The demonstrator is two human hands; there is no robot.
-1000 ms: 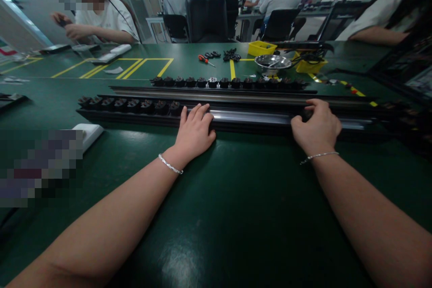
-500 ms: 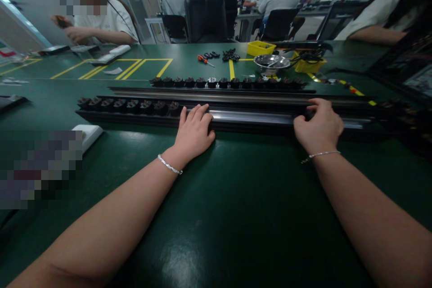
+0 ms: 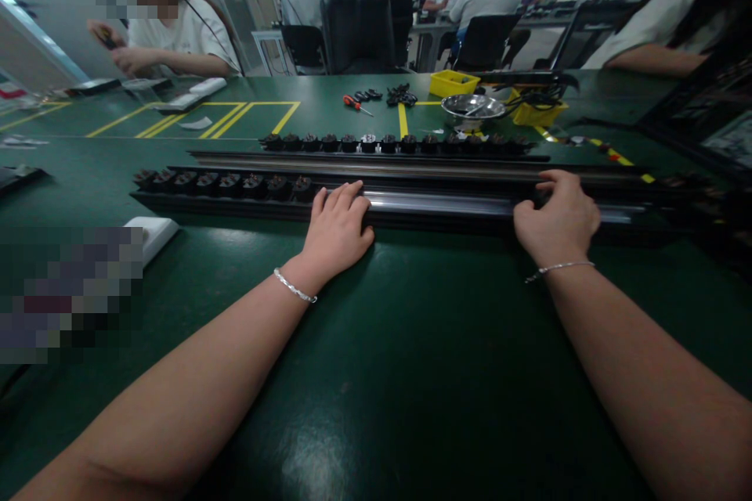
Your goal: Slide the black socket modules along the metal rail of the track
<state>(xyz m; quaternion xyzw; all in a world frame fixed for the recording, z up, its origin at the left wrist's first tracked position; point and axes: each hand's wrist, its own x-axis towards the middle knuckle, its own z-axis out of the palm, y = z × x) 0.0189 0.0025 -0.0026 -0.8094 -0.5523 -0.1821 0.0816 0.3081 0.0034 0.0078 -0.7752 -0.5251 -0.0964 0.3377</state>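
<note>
A long black rail [image 3: 435, 205] with a shiny channel lies crosswise on the green table. Round black parts with copper-coloured contacts [image 3: 229, 183] sit in a row in its left end. My left hand [image 3: 339, 223] rests on the rail with its fingers spread, just right of the last part in that row. Farther right, my right hand [image 3: 558, 219] is curled at the rail, thumb and fingers around a small black part [image 3: 541, 194]. Most of that part is hidden by the hand.
Behind lie a second rail [image 3: 352, 166] and a row of similar black parts [image 3: 410, 143]. An orange screwdriver [image 3: 356, 103], a metal bowl [image 3: 473, 106] and a yellow bin [image 3: 453, 84] stand farther back. A white power strip [image 3: 158, 233] is at left; a co-worker [image 3: 176, 39] sits across.
My right hand has shifted very slightly right along the rail. My left hand stays in place. The co-worker's hands across the table have moved a little.
</note>
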